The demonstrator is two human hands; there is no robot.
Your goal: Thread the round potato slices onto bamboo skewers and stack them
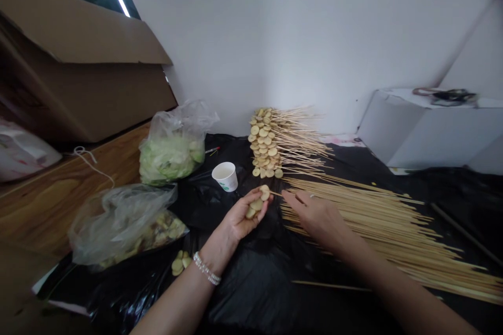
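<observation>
Slices sit gripped in your left hand, likely to steady them against the stick your right hand pinches; loose sticks lie right, probably for easy reach.

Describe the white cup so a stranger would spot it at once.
On the black sheet, look between the green-filled clear bag and the skewered round slices. Just beyond the left hand stands the white cup, upright, the only cup there, with a green side mark.
</observation>
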